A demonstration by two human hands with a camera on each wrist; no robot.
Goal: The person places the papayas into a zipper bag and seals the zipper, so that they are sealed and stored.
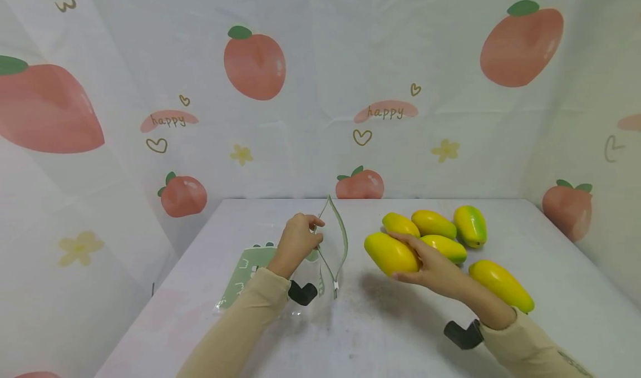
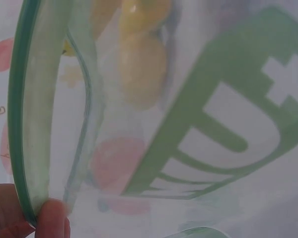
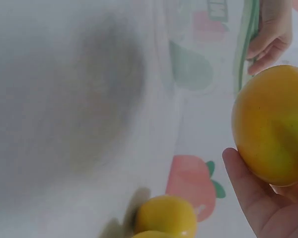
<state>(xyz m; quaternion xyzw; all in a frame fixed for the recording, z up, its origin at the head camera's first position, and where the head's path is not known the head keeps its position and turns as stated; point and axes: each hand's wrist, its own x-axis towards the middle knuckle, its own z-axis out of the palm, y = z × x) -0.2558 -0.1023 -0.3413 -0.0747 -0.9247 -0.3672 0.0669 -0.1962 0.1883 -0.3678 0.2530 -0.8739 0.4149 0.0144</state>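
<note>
Beige sleeves [image 1: 232,328] lie nearest in the head view: the left hand [image 1: 296,241] pinches the gaping zip bag [image 1: 242,275] at left; the right hand [image 1: 430,266] grips a mango [image 1: 390,254], right of the bag, near five table mangoes [image 1: 502,284]. Left wrist view reveals the bag's printed white plus sign [image 2: 287,79]; right wrist view, the held mango's palm-side end.

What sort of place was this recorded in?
Likely a staged recording booth: fruit-printed sheeting rises behind and on both sides of a white table, where yellow-green fruits lie to the right of a green-printed plastic bag.
</note>
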